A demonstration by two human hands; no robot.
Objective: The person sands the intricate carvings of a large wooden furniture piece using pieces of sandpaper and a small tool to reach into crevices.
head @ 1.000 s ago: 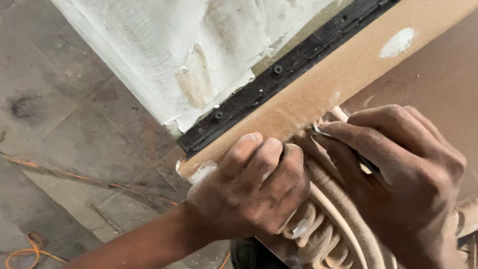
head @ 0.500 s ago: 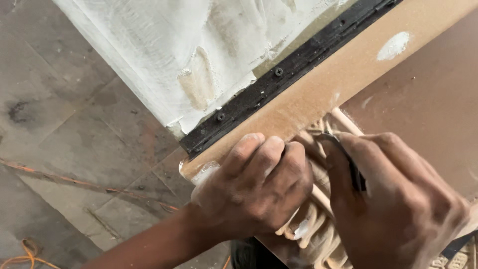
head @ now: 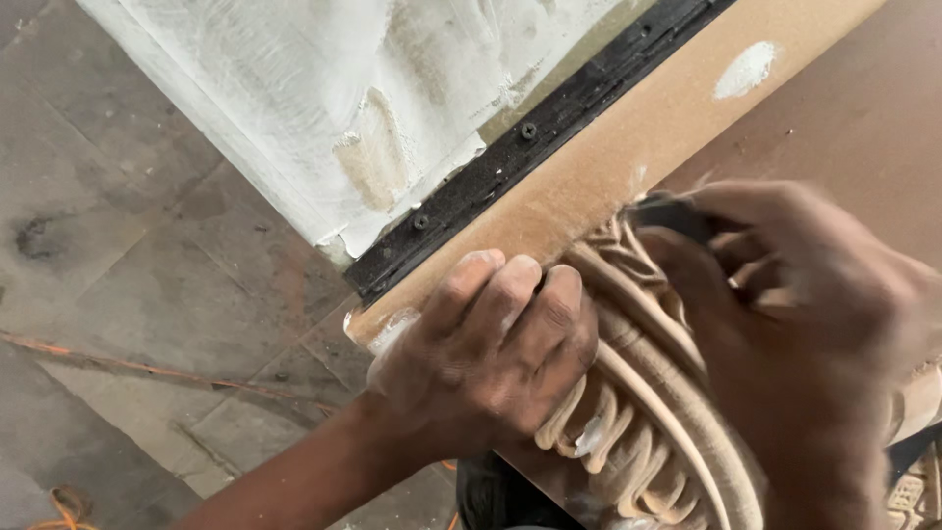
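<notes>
A carved wooden ornament (head: 648,432) with curved ribs lies against a brown board (head: 628,147). My left hand (head: 486,353) is curled over the board's corner and the ornament's left side, holding them. My right hand (head: 795,324), blurred, pinches a small dark piece (head: 672,218), perhaps sandpaper, against the upper end of the carving near the board's edge. White filler smears show on the carving's lower ribs and by my left thumb.
A black hinge strip with screws (head: 510,162) runs along the board, joined to a white-coated panel (head: 343,108). A white filler patch (head: 746,71) sits on the board. Grey paved floor (head: 118,324) lies below, with an orange cord (head: 69,505).
My right hand has slid along the carving, down and then back up to its top end near the board's edge. My left hand has kept its hold.
</notes>
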